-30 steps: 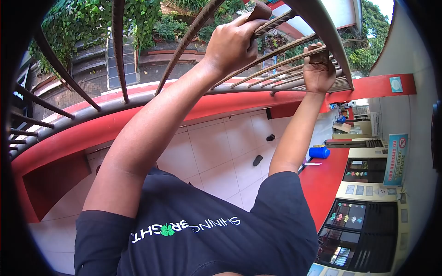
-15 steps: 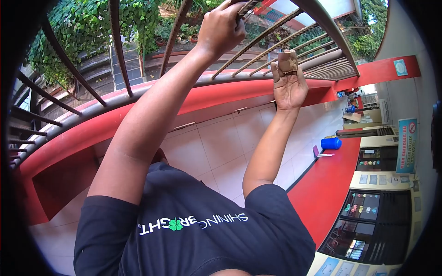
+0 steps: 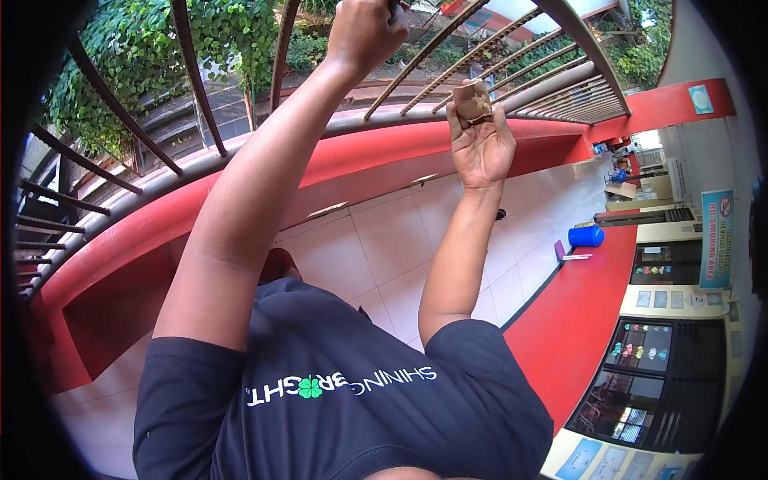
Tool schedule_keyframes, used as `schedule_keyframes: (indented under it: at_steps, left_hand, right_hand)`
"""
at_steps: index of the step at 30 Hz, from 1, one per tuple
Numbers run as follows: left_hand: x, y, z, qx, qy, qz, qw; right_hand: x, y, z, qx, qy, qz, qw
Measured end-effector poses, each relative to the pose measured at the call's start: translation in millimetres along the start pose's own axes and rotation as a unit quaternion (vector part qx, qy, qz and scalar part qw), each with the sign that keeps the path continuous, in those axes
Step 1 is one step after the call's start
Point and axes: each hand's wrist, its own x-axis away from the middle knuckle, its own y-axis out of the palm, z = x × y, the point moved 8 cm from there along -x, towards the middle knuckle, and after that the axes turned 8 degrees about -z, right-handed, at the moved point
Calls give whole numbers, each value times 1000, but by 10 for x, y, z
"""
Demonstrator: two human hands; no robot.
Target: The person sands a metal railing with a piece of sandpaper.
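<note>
At the top of the head view my left hand is closed around a dark metal bar, most of it hidden by the fingers and the frame edge. My right hand is raised with its palm facing the camera, beside the curved metal railing. Between its fingertips it holds a small brown, crumpled piece with a torn, lighter patch. What the piece is made of I cannot tell.
A red ledge runs under the railing, with green plants beyond it. Pale floor tiles lie below. On the right are a blue container, a no-smoking sign and dark windows.
Both hands and the brown piece appear further left in the view, the left hand also slightly higher. The background has shifted too, so the camera has turned a little. Both grips look the same.
</note>
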Motion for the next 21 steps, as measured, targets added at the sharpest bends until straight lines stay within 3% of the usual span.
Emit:
schedule_keyframes:
  at_steps: [8,10,11,13,15,17,18,21]
  left_hand:
    - [7,-11,-20,9,-5,10,1000]
    - [17,-14,-63,7,-9,12,1000]
    - [17,0,-93,12,-15,4,1000]
    - [13,-8,-79,-21,18,9,1000]
    - [15,-15,-82,-17,7,8,1000]
    - [19,-20,-81,-12,-4,9,1000]
    - [19,-26,-66,-3,4,13,1000]
    - [27,-11,-108,-8,6,5,1000]
  right_hand:
    - [-139,-195,119,14,7,4,1000]
    - [-186,-494,72,245,-26,186,951]
    - [-280,-601,110,243,-23,184,952]
    - [-482,-902,56,423,-18,248,871]
    - [-718,-1020,92,416,-14,269,869]
    - [-967,-1015,308,386,85,211,894]
    - [-1053,-638,414,305,96,69,945]
    - [-1177,-200,221,268,28,4,963]
